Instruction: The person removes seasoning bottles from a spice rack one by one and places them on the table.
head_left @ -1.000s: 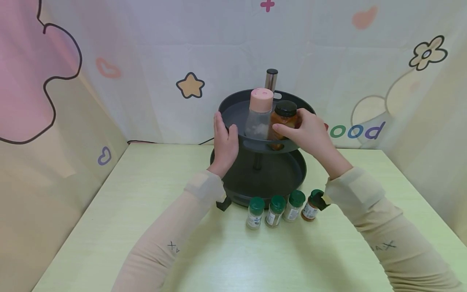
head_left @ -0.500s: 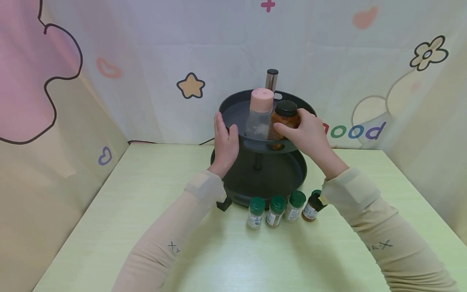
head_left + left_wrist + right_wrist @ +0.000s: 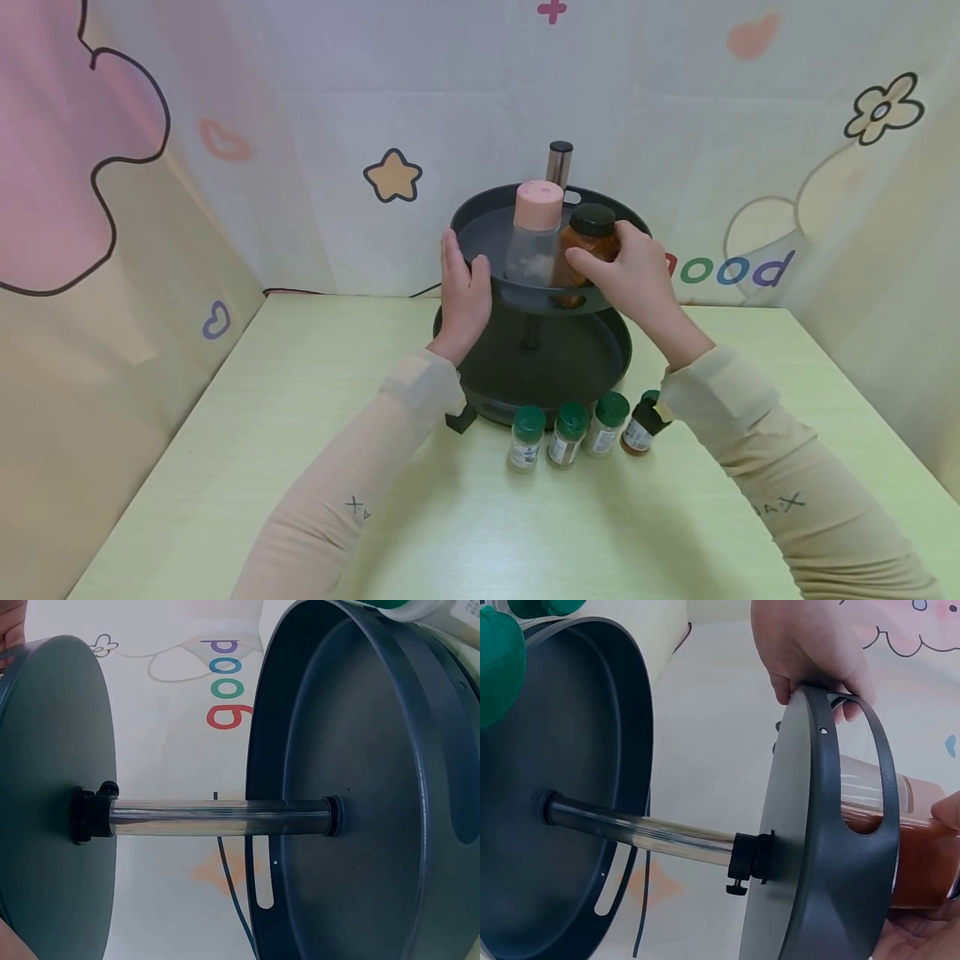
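Observation:
A two-tier black tray stand is on the table. My left hand rests against the left edge of its upper tray, fingers straight and thumb apart. My right hand grips a jar with a black lid and orange-brown contents, at the front right of that tray. Right beside the jar stands a clear bottle with a pink cap. Through the handle slot in the right wrist view, the jar's reddish side shows between my thumb and fingers. Whether its base touches the tray, I cannot tell.
Several green-capped spice jars stand in front of the lower tray. A metal pole joins the two trays. Near the stand's left foot sits a black block. A dark cable runs along the back edge.
The brown jar has shifted very slightly up and to the right in my right hand. My left hand and the stand look unmoved.

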A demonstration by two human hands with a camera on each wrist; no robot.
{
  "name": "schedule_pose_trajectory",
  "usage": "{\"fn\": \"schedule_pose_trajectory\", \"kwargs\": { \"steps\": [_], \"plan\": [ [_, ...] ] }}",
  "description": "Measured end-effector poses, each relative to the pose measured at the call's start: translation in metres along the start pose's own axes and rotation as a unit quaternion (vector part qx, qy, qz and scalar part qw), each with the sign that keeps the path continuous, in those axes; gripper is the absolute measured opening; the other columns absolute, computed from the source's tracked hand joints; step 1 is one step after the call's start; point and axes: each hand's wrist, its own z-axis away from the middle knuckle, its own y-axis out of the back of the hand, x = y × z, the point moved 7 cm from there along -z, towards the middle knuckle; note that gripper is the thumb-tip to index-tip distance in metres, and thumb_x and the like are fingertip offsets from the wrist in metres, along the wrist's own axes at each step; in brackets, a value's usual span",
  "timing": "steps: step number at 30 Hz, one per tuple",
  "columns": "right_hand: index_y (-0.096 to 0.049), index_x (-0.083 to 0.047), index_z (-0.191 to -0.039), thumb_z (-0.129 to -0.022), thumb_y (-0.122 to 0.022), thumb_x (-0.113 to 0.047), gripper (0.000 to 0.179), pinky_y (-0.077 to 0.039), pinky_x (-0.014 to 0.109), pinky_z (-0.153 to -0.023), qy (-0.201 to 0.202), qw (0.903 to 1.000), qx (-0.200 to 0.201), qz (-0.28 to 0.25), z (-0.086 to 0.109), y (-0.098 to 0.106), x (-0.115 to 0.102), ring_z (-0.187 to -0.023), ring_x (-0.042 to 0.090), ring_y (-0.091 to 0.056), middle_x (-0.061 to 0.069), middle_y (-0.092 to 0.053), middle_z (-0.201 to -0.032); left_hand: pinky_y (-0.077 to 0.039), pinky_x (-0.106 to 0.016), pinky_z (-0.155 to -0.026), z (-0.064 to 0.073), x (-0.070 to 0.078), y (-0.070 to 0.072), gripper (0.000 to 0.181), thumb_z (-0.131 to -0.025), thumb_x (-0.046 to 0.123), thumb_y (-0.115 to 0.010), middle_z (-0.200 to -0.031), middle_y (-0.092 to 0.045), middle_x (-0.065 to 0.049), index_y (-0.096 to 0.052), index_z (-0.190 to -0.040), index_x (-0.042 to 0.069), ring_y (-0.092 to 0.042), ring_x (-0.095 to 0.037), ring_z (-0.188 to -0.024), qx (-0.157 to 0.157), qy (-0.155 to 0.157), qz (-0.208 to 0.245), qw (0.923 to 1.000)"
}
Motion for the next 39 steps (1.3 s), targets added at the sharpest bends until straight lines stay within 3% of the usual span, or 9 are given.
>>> {"fn": "schedule_pose_trajectory", "kwargs": {
  "steps": [9,28,39],
  "plan": [
    [-0.051,0.000,-0.100,-0.081,-0.053,-0.039,0.044,-0.034,0.030,-0.059,0.016,0.9991,0.035,-0.016,-0.002,0.011,-0.007,-0.075,0.022,-0.045,0.014,-0.052,-0.084,-0.010,-0.032,-0.112,-0.001,0.000,0.001,0.060,-0.091,0.027,-0.030,-0.150,0.000,0.003,-0.002,-0.143,0.014,-0.004,-0.012,-0.137,0.002,0.004,0.002,1.0000],
    [-0.051,-0.001,-0.108,-0.082,-0.053,-0.039,0.045,-0.041,0.030,-0.066,0.019,0.9980,0.040,-0.046,-0.001,0.021,-0.018,-0.086,0.023,-0.049,0.016,-0.057,-0.100,-0.011,-0.032,-0.112,-0.001,0.000,0.001,0.061,-0.091,0.029,-0.030,-0.150,0.001,0.003,-0.001,-0.143,0.014,-0.004,-0.012,-0.137,0.000,0.008,-0.001,1.0000],
    [-0.052,-0.002,-0.107,-0.082,-0.054,-0.037,0.043,-0.040,0.028,-0.065,0.037,0.9958,0.058,-0.061,0.000,0.025,-0.020,-0.082,0.018,-0.047,0.015,-0.058,-0.096,-0.010,-0.034,-0.112,0.000,-0.001,0.001,0.060,-0.092,0.026,-0.031,-0.150,0.001,0.003,-0.001,-0.143,0.014,-0.004,-0.012,-0.138,-0.003,0.010,0.001,0.9999]
  ]
}}
